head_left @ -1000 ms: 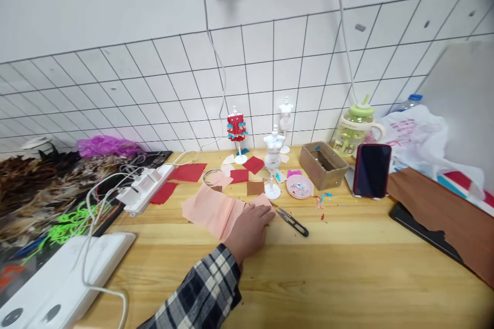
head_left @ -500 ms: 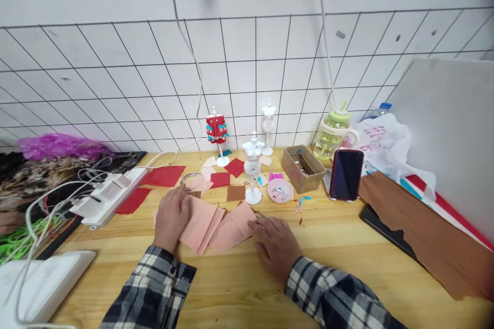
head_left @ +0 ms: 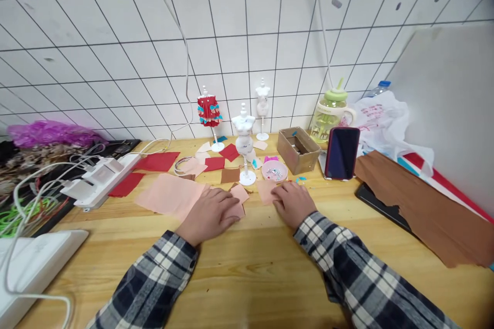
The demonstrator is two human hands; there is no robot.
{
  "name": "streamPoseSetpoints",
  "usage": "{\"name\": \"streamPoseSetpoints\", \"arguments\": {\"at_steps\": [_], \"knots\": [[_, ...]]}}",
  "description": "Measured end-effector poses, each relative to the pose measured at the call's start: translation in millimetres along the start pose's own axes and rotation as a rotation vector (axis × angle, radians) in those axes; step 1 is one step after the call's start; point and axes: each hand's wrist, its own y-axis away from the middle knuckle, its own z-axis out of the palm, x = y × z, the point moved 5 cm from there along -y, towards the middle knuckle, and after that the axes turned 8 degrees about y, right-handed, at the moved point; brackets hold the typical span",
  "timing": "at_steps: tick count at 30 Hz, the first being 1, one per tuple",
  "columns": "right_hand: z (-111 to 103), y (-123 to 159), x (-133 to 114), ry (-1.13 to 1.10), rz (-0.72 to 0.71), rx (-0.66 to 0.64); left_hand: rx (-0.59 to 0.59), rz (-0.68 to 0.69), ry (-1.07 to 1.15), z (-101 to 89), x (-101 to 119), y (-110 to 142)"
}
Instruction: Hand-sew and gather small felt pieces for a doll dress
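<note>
My left hand [head_left: 211,216] lies palm down on pieces of pink fabric, fingers stretched over a small stack of them [head_left: 240,193]. Under and left of it spreads a larger pink fabric sheet [head_left: 165,195], flat on the table. My right hand [head_left: 296,204] has its fingertips closed on the right edge of a small pink fabric piece [head_left: 265,193], which lies apart from the stack. Just behind the hands stands a bare white mini dress form [head_left: 244,136]. Farther back are another bare one [head_left: 262,105] and one dressed in red with blue bows [head_left: 209,111].
Beyond my right hand sit a pink dish of small shiny bits [head_left: 275,170] and a cardboard box [head_left: 299,151]. A phone [head_left: 342,153] and a green-lidded bottle [head_left: 328,115] stand to the right, near brown fabric [head_left: 420,211]. At left lies a white power strip [head_left: 102,182] with cables.
My right hand has drawn a small pink piece rightward, away from the others. My left hand has shifted right onto the smaller pieces, uncovering the large pink sheet. The view has tilted down.
</note>
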Motion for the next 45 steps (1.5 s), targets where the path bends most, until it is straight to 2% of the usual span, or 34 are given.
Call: {"name": "streamPoseSetpoints", "arguments": {"at_steps": [2,4,6,9,13,15,17,19,21,23,26,28,30,32,33,34,38,41,43,45], "knots": [[-5,1,-9,-0.036,-0.033,0.091,-0.033,-0.017,0.059,9.4,4,-5],[-4,0,-30,-0.08,-0.184,0.119,-0.037,0.021,0.163,13.5,4,-6],[1,-2,-52,-0.076,-0.335,0.094,0.028,0.036,0.235,11.1,-1,-5],[7,-8,-62,-0.067,-0.307,0.083,0.177,-0.114,0.161,2.3,-21,0],[8,-6,-54,-0.152,-0.258,0.05,0.258,-0.372,-0.137,-9.1,-48,10],[10,-4,-51,-0.179,-0.256,0.009,0.303,-0.384,-0.209,-14.0,-50,13],[11,-2,-50,-0.165,-0.266,-0.003,0.313,-0.297,-0.197,-13.9,-41,11],[10,-2,-50,-0.126,-0.283,0.004,0.201,-0.12,-0.138,-4.9,-25,5],[9,-2,-52,-0.104,-0.327,-0.011,0.02,0.015,-0.101,8.7,-12,0],[10,-1,-54,-0.127,-0.385,-0.055,-0.013,-0.048,-0.155,13.4,-13,-1],[11,-2,-52,-0.189,-0.353,-0.07,0.166,-0.288,-0.289,1.9,-27,2],[11,-5,-46,-0.189,-0.227,-0.024,0.259,-0.328,-0.304,-5.7,-27,5],[13,-6,-41,-0.14,-0.131,-0.021,0.242,-0.18,-0.233,-5.0,-14,2],[15,-7,-40,-0.08,-0.123,-0.062,0.09,0.11,-0.111,5.8,11,-2],[16,-7,-40,-0.062,-0.14,-0.081,0.015,0.207,-0.07,11.7,23,-3],[16,-7,-39,-0.054,-0.15,-0.091,-0.056,0.241,-0.043,17.3,31,-5],[11,-10,-22,-0.039,-0.043,-0.062,-0.146,0.22,0.029,26.4,49,-9],[6,-15,-8,-0.045,0.009,0.007,-0.161,0.238,0.059,26.6,50,-6],[3,-16,-3,-0.075,-0.02,0.03,-0.152,0.235,0.073,27.0,44,-4],[2,-15,-3,-0.112,-0.112,0.018,-0.139,0.216,0.086,29.1,37,-3]]}}
